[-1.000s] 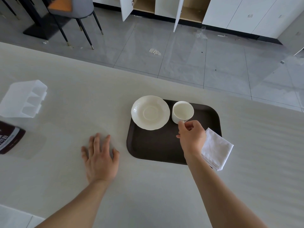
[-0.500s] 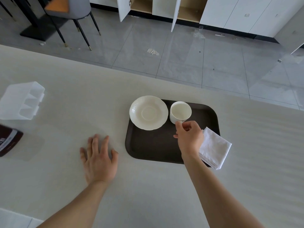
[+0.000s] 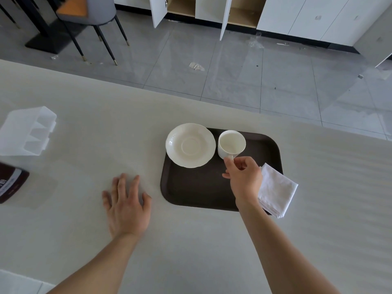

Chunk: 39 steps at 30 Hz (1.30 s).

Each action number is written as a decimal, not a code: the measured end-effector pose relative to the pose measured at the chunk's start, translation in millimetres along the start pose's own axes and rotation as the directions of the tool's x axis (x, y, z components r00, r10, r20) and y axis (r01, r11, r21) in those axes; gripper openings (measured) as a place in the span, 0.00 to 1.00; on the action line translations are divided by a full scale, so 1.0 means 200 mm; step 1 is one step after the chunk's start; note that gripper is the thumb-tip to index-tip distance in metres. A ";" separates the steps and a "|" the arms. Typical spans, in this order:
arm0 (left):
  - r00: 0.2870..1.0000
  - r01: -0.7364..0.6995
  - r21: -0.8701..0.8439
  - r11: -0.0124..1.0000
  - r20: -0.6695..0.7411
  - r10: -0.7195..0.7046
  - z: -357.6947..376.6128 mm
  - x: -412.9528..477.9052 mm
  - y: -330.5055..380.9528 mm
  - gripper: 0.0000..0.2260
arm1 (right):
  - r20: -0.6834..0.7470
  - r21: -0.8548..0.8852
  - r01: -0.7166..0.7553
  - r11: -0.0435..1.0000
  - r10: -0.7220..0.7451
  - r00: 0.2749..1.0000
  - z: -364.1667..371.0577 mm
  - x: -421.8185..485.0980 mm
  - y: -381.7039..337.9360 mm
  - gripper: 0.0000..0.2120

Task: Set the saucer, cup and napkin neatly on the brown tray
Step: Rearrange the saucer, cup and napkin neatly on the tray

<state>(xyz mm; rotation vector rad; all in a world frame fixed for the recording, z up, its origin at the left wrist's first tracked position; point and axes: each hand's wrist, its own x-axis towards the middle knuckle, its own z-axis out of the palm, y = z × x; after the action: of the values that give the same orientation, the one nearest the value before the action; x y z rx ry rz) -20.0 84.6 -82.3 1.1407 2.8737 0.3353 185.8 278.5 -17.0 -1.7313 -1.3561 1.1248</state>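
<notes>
So the brown tray (image 3: 191,187) sits on a pale table (image 3: 191,251), a bit right of centre. At its far left corner is the white saucer (image 3: 190,145), which hangs over the tray's left and far edges a little, so it's not fully inside. Just right of it stands the white cup (image 3: 231,143), upright and empty, on the tray surface rather than on the saucer; the two look almost touching, but I can't tell if they really meet.

Right hand (image 3: 244,179) is over the tray with thumb and forefinger pinched at the cup's near side, where the handle seems to be. The handle itself is mostly hidden by the fingers, so the grip looks closed on it, and the cup appears to rest on the tray.

The folded white napkin (image 3: 277,189) lies askew at the tray's right near corner, half on and half off onto the table, partly behind the right wrist.

Left hand (image 3: 125,204) is flat on the table, palm down, fingers spread, holding nothing, just left of the tray.

Far left on the table there's a clear plastic box (image 3: 27,132) and a dark brown packet (image 3: 10,183) at the edge of view.
</notes>
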 end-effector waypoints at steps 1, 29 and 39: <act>1.000 0.000 -0.003 1.000 0.000 0.000 0.00 0.00 0.00 0.27 | 0.006 -0.002 -0.005 1.000 0.005 1.000 -0.01 0.00 0.00 0.11; 1.000 -0.006 -0.052 0.999 -0.010 0.005 -0.02 -0.01 0.01 0.28 | -0.194 -0.444 -0.085 0.892 -0.003 0.981 -0.66 0.01 0.37 0.12; 1.000 -0.010 -0.048 0.999 -0.006 0.010 0.00 0.00 0.00 0.27 | -0.049 -0.516 0.121 0.848 -0.170 0.984 -0.53 0.16 0.25 0.10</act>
<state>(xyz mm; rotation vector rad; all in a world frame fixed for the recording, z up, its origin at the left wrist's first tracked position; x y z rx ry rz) -20.1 84.9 -83.1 1.1489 2.8488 0.4064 305.9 297.8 -24.9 -1.9684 -1.8096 0.6156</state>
